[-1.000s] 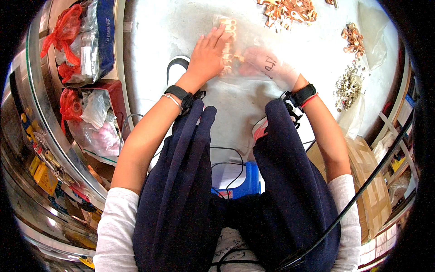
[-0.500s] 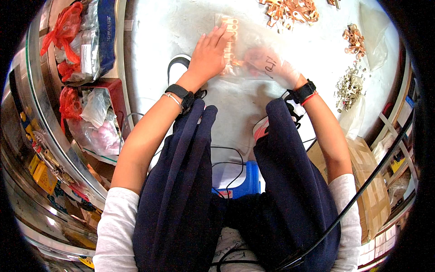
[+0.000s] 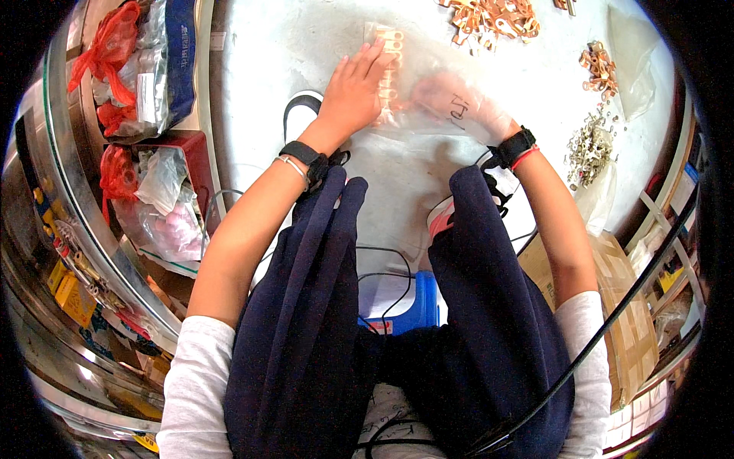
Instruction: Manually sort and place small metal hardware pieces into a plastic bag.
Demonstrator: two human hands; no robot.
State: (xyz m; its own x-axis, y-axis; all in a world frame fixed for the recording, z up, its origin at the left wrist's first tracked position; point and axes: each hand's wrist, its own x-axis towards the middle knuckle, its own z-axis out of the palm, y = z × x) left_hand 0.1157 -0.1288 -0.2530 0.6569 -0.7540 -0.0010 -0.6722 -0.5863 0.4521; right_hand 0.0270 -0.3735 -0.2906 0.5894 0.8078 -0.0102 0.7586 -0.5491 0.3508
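A clear plastic bag [image 3: 442,63] with dark handwriting on it lies flat on the pale floor. Inside, copper cable lugs [image 3: 392,67] stand in a row along its left end. My left hand [image 3: 353,93] rests on that end with its fingers stretched out, the tips beside the lugs. Up to the wrist, my right hand [image 3: 449,99] is inside the bag, entering from the right. It shows only hazily through the plastic, a little to the right of the lugs, and its fingers are hard to make out.
Loose copper lugs [image 3: 497,21] lie in a heap at the far side. Further right are a smaller copper pile [image 3: 598,69], a heap of small silvery parts [image 3: 590,149] and another plastic bag [image 3: 636,65]. A shelf with bagged goods [image 3: 157,84] borders the left; a cardboard box [image 3: 623,306] is at right.
Inside the bag, my right hand has drawn back slightly to the right, away from the lugs. The bag's written side has shifted a bit. My left hand stays in place.
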